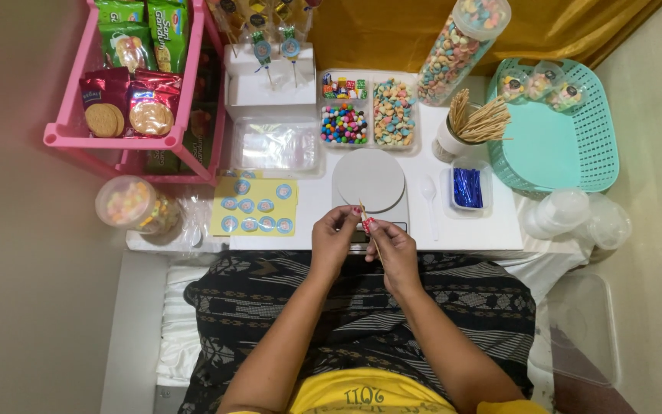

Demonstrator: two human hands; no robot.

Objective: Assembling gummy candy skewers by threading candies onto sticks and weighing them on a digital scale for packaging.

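At the centre of the frame I pinch a thin wooden skewer (365, 217) with a small red piece at its tip; my left hand (333, 238) and right hand (392, 249) both have their grip closed narrowly on it. I judge I'm fixing the piece on; next needs a steady press. The round scale (369, 180) sits just above on the counter (316, 199), the sticker sheet (254, 205) to the left.

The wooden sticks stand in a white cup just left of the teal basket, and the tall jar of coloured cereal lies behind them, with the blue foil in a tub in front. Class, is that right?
Not quite. In the head view the wooden sticks do stand in a white cup left of the teal basket, with the tall jar behind. But the blue foil lies in a clear tray, not a tub.
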